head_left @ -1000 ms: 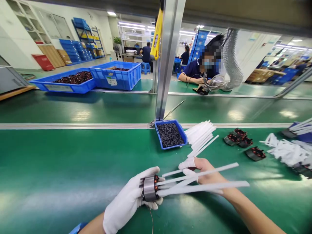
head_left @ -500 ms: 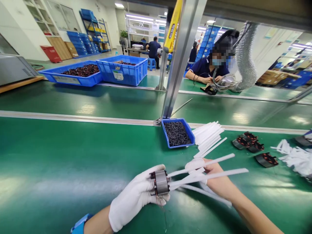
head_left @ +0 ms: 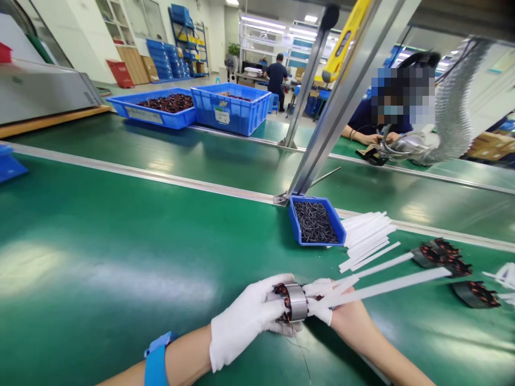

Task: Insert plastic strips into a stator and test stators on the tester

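Note:
My left hand, in a white glove, is wrapped round a motor stator with a grey laminated ring and copper windings. The stator is tilted on its side above the green table, and thin wires hang below it. Long white strips stick out to the right from the stator's right face. Close against that face is my right hand, its fingertips covered in white fabric. Its fingers are closed round the strips, partly hidden behind them.
A small blue bin of dark thin pins stands ahead, beside a pile of white strips. Several stators lie at right. A metal post rises behind the bin. Blue crates sit further back. Across the bench, a person works.
My right hand has moved left along the strips, up to the stator. The view has turned left and tilted, so the hands and bin appear further right. The stator stays in my left hand.

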`<control>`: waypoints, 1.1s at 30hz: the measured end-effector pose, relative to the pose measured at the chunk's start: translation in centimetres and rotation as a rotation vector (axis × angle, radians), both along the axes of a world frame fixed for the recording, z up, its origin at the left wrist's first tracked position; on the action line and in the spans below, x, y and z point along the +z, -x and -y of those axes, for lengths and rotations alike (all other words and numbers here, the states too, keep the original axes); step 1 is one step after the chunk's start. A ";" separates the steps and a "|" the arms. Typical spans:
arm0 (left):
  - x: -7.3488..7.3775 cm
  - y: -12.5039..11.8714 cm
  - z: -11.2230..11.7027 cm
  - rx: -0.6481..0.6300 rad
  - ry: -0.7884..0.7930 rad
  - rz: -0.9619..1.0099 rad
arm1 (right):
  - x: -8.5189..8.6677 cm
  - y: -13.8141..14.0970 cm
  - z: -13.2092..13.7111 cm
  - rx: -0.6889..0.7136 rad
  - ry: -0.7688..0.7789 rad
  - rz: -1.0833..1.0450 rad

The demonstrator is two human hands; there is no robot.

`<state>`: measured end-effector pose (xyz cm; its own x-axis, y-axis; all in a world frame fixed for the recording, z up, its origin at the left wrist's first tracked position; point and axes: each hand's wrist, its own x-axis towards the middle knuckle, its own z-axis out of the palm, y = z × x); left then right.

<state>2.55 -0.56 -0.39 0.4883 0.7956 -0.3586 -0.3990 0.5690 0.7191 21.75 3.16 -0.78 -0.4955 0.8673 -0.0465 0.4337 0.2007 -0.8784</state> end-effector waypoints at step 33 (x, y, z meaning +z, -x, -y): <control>-1.4 -1.1 0.9 0.052 -0.256 -0.292 | 0.4 -0.1 1.2 0.270 -0.352 0.239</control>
<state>3.64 -1.48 -1.83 0.3520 0.8983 -0.2631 -0.1801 0.3408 0.9227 21.82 2.00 -0.41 -0.7155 0.6932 0.0869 0.5060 0.5999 -0.6197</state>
